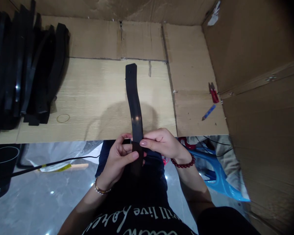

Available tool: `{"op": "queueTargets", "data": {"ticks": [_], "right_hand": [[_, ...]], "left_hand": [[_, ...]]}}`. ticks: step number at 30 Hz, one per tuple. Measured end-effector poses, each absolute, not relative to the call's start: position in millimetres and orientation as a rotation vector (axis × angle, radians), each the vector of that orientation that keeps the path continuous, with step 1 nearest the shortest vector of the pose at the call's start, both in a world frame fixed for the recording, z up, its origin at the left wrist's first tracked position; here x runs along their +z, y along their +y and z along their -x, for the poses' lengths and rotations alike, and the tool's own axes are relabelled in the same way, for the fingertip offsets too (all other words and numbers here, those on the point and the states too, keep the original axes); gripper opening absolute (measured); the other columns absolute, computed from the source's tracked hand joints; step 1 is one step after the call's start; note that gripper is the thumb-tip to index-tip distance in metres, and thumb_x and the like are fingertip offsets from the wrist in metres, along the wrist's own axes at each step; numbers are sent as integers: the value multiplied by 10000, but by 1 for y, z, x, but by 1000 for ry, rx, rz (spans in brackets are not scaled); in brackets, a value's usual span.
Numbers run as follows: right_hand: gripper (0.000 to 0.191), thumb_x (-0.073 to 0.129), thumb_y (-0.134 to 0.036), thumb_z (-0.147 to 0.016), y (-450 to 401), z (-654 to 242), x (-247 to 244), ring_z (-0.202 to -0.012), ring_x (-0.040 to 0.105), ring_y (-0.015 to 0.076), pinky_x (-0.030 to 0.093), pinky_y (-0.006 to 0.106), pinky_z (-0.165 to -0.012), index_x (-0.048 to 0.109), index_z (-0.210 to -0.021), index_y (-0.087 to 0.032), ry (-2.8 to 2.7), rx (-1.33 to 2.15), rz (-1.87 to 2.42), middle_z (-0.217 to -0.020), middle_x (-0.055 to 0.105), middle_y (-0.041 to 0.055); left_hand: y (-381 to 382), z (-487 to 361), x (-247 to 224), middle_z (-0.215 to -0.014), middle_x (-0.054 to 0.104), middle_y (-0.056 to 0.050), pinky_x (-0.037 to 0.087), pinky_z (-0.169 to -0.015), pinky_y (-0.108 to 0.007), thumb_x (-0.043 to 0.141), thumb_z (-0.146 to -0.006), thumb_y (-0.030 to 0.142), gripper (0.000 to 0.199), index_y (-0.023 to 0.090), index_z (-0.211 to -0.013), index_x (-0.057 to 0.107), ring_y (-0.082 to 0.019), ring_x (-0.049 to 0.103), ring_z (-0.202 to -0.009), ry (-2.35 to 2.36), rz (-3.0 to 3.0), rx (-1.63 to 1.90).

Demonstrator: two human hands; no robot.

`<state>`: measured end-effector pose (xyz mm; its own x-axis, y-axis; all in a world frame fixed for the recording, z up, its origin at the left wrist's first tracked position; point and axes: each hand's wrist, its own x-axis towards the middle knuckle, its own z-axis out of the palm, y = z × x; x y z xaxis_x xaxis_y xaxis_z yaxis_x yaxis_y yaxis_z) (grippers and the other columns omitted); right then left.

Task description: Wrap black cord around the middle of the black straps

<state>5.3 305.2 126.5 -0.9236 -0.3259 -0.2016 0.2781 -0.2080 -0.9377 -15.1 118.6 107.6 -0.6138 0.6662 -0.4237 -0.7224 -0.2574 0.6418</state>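
Note:
A long, slightly curved black strip [135, 104] lies across the table's front edge, its far end on the pale board and its near end over my lap. Near that edge my left hand [122, 155] is closed on the strip, thumb on top and fingers underneath. A small black piece with a squared end [126, 141] shows between its fingers; I cannot tell what it is. My right hand [161, 143] pinches the strip just beyond, thumb on its upper face. The strip's near end fades into my dark clothing.
Many similar black strips [39, 68] are heaped at the left. A rubber band [63, 118] lies on the board [93, 81]. Red-handled snips [213, 93] and a blue pen-like cutter [208, 112] rest at the right, beside a tall cardboard wall [259, 124]. A blue plastic frame [220, 173] stands below.

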Motion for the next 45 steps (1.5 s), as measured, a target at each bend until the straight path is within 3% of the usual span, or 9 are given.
{"op": "queueTargets", "data": {"ticks": [5,8,11,16,18,22,32,38,45], "right_hand": [[361,704,-474,-819,299,-3,120,-511,534,96,425,211,-460,719,-892,-121,1523,-2312,52,-547,542,-28],[341,754,-467,-769,294,-2,119,-538,531,87,455,203,-511,705,-797,-130,1593,-2349,-48,-558,525,-36],[382,735,-484,-778,292,-3,119,-572,529,85,441,197,-520,635,-652,-137,1739,-2294,-132,-605,562,-14],[368,651,-496,-853,289,-7,114,-571,548,105,439,225,-526,648,-748,-143,1826,-2238,-182,-614,587,-5],[388,631,-518,-860,286,-8,113,-612,566,124,446,232,-534,642,-732,-152,1871,-2188,-221,-619,588,0],[398,618,-524,-867,279,-8,118,-668,594,147,466,238,-546,641,-699,-164,1989,-2113,-267,-628,613,10],[320,691,-459,-832,284,-9,128,-579,656,130,543,240,-549,673,-772,-146,1624,-2255,-127,-644,650,10],[330,695,-386,-852,292,-8,120,-582,661,128,568,251,-558,711,-1033,-111,1509,-2353,48,-722,697,41],[345,711,-467,-814,293,-3,117,-606,639,114,554,221,-571,732,-840,-123,1726,-2281,83,-701,690,36]], "left_hand": [[124,11,88,-684,723,-17,552,-466,-189,815,-730,363,399,187,-969,550,-146,681,-506,662,118,1932],[130,3,81,-541,590,45,408,-322,-119,765,-760,452,361,171,-765,538,-58,506,-328,530,172,1913],[133,2,85,-487,497,79,304,-270,-114,667,-854,424,293,178,-766,535,-27,363,-259,520,182,1884],[123,16,110,-745,691,-21,541,-573,-234,600,-874,520,367,183,-1018,595,-156,681,-631,1288,-4,1899],[118,18,120,-855,717,-34,540,-673,-245,749,-774,435,346,191,-994,639,-173,685,-760,1726,-124,1832],[112,16,130,-792,721,5,521,-675,-223,826,-691,225,241,216,-899,705,-145,656,-719,2120,-147,1731],[113,24,111,-713,735,-51,557,-566,-231,849,-674,278,287,130,-861,688,-142,667,-587,1090,176,1924],[116,20,92,-673,730,-38,557,-528,-198,844,-687,364,318,141,-833,671,-134,678,-535,724,211,1863],[129,2,70,-447,441,67,321,-308,-115,785,-704,499,414,158,-689,551,-49,393,-326,426,258,1817]]}}
